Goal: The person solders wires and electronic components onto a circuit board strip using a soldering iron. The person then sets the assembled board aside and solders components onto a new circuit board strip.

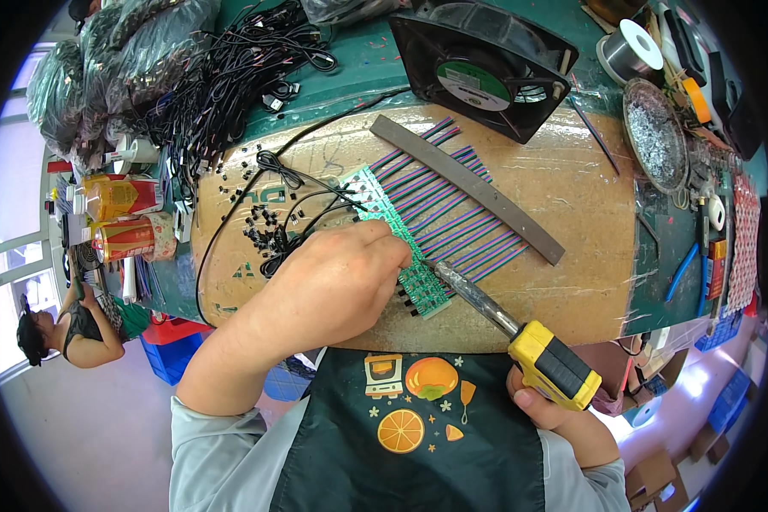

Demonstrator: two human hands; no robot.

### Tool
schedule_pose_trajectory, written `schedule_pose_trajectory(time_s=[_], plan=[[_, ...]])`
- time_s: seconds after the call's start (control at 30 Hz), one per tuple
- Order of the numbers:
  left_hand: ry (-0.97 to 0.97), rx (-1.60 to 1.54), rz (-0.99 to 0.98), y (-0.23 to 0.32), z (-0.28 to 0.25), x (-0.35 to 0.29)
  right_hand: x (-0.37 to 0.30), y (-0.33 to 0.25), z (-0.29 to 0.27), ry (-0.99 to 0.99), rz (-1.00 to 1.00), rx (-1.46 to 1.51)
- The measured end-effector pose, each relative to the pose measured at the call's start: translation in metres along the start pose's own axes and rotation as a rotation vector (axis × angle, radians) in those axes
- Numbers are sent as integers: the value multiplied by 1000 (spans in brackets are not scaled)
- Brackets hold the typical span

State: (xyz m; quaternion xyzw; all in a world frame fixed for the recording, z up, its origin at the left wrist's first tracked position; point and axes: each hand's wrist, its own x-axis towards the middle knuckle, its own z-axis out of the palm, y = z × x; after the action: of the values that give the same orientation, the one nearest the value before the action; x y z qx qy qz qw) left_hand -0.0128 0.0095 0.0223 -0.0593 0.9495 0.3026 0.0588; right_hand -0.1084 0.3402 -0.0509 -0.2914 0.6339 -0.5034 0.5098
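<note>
My right hand grips a yellow and black soldering iron, whose metal barrel slants up and left. The iron's tip ends at the edge of a green circuit-board panel, beside my left fingers. My left hand is closed over the panel's near side, and its fingertips and anything between them are hidden. Rows of black, pink and blue wires run from the panel toward the upper right. Across these wires lies a grey-brown bar. Thin black cables reach the panel's left part.
A black fan stands behind the brown work board. Bundled black cables and plastic bags fill the back left. A solder spool and a round dish are at right. Another person is at far left.
</note>
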Motion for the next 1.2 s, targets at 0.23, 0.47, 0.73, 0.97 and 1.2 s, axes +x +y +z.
schedule_pose_trajectory(time_s=[0.23,0.47,0.73,0.97,1.2], plan=[[-18,25,-30,2,-3,-2,1,-6,0,14,56,1],[157,-20,1,-10,-28,0,11,-20,-5,116,-60,12],[776,392,-276,-124,-101,21,23,-15,1,207,-64,338],[592,493,-272,-164,-123,36,26,-27,1,199,7,463],[483,400,-322,-153,-134,36,25,-25,-1,187,19,440]])
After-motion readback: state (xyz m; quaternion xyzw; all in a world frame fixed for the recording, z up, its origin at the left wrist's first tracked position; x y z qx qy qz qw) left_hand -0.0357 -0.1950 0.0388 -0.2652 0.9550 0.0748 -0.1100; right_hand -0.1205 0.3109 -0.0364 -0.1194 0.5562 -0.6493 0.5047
